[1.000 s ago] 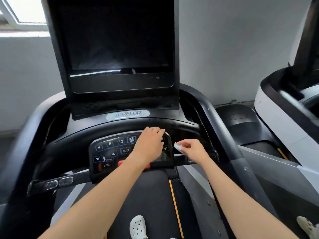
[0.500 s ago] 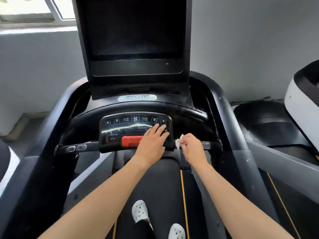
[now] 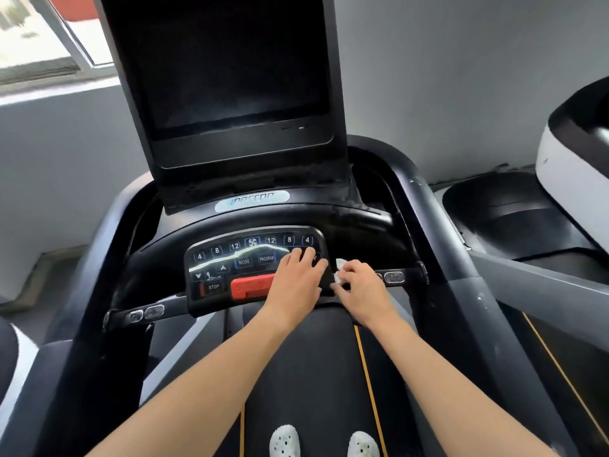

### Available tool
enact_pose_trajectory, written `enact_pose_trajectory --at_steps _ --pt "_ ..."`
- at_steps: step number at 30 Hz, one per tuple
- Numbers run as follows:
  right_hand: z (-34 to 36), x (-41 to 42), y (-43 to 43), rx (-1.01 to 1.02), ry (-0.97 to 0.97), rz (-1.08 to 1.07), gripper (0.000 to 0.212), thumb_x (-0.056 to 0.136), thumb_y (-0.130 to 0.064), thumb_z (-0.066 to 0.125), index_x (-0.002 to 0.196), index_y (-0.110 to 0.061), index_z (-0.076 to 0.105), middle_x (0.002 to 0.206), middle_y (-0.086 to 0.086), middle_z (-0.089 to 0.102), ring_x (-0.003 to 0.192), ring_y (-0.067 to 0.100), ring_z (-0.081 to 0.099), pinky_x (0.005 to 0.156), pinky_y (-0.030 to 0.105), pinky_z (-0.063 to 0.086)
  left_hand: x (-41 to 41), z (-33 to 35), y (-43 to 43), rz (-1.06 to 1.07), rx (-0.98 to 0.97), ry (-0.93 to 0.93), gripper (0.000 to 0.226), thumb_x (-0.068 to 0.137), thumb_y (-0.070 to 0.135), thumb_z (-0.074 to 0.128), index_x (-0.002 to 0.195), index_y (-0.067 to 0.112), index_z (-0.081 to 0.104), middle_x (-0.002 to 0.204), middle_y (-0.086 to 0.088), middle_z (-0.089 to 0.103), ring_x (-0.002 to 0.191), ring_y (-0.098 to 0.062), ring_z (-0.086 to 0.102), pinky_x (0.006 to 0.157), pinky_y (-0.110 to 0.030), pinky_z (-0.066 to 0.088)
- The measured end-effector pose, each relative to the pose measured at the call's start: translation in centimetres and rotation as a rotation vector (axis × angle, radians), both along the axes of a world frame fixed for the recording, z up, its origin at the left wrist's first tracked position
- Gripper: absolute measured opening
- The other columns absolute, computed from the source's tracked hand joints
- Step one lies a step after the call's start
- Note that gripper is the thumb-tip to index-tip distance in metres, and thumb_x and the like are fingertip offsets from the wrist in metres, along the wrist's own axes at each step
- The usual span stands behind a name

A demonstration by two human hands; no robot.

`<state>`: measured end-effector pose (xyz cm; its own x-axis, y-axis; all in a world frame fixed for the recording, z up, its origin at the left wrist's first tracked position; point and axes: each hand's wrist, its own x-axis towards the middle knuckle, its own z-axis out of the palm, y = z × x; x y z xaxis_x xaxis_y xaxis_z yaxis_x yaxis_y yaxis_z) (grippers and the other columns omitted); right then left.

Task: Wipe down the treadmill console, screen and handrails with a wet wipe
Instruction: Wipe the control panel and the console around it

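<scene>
- Upper left of frame: window (image 3: 33, 37), bright w/ daylight, blurred.
- Lower left: left handrail (image 3: 145, 313), a dark crossbar w/ two metal grip pads, runs in toward the console.
- Centre-left: console keypad (image 3: 227, 262), glossy black, btns marked 4, 8, 12, MODE, PROGRAM, STOP. A streak of light reflects across it. Red stop tab (image 3: 252, 285) sits along its lower edge.
- Top centre: screen (image 3: 230, 67), dark, stands upright above the keypad, faint pale smudges low on the glass.
- Centre: left hand (image 3: 295, 278), palm down, fingers fairly straight, rests flat on the keypad's right end and holds nothing. Fingertips lie near the right-side 8 and 4 btns.
- Bottom centre: black belt (image 3: 313, 374) w/ a yellow line, two white perforated shoes (image 3: 285, 440) on it.
- Just right of centre: wet wipe (image 3: 339, 272), a small white wad, sits at the keypad's right edge between the two hands.
- Right hand (image 3: 361, 288), just beside the left, pinches the wipe in curled fingertips. Whether the two hands touch: can't tell.
- Right of that: right handrail (image 3: 393, 277), its metal pad showing past the knuckles.
- Far right: second machine (image 3: 573, 166), white and black, partly cut off by the frame edge.
</scene>
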<state>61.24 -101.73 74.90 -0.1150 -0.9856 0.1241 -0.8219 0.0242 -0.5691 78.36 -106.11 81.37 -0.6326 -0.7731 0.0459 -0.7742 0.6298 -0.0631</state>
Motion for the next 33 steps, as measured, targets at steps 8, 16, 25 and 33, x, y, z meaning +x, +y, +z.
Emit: enact_pose_trajectory --at_steps 8,16,25,33 --pt "-0.1 -0.7 -0.5 -0.024 -0.043 -0.126 0.016 0.098 -0.013 0.06 0.094 -0.013 0.075 0.1 -0.004 0.068 0.089 0.017 0.055 0.082 0.038 0.052 0.4 -0.2 -0.4 -0.012 -0.053 -0.017 0.075 0.084 0.042 0.079 0.148 0.025 0.044 0.134 -0.006 0.05 0.116 -0.028 0.049 0.102 -0.04 0.041" --pt "-0.3 1.0 0.2 -0.05 -0.025 -0.085 0.015 0.094 -0.009 0.065 0.099 -0.008 0.079 0.105 -0.003 0.066 0.096 0.017 0.061 0.083 0.033 0.053 0.1 0.1 -1.0 -0.037 -0.029 -0.031 0.071 0.083 0.041 0.079 0.144 0.024 0.046 0.139 -0.008 0.045 0.122 -0.029 0.046 0.106 -0.042 0.04" --pt "0.1 2.1 0.3 -0.072 -0.052 -0.275 0.024 0.093 -0.001 0.06 0.111 -0.004 0.076 0.116 -0.001 0.07 0.099 0.021 0.058 0.089 0.025 0.048 0.2 0.1 -0.5 -0.049 -0.01 -0.048 0.075 0.091 0.038 0.074 0.155 0.018 0.04 0.161 -0.007 0.033 0.152 -0.034 0.023 0.123 -0.045 0.026" --pt "-0.9 -0.5 0.8 -0.169 -0.029 -0.206 0.021 0.086 0.007 0.066 0.098 -0.004 0.079 0.107 0.001 0.074 0.093 0.023 0.063 0.09 0.028 0.051 0.2 -0.5 -0.7 -0.064 0.02 -0.051 0.076 0.095 0.036 0.069 0.159 0.017 0.033 0.171 -0.004 0.016 0.158 -0.03 0.009 0.125 -0.044 0.023"
